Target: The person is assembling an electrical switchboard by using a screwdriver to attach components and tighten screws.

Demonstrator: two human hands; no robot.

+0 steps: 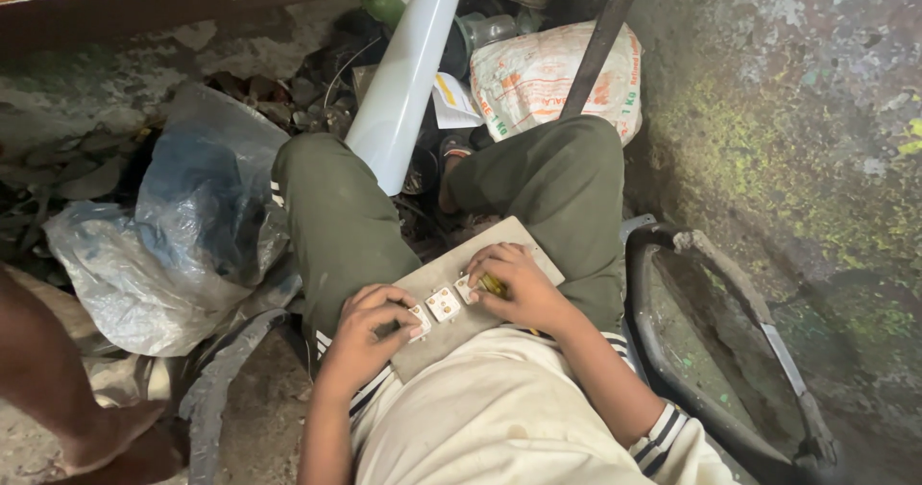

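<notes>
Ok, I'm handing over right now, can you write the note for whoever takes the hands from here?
Left hand: fingers curled on the leftmost small white square switch part, on the flat grey board across the lap.
Right hand: closed around a yellow-handled tool, tip hidden, at the right white part.
A middle white part lies between, untouched.
Done: three parts lined up on the board.
Left: whether any is finished cannot be told.

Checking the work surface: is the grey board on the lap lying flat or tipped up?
Flat: the grey board rests across both thighs.
</notes>
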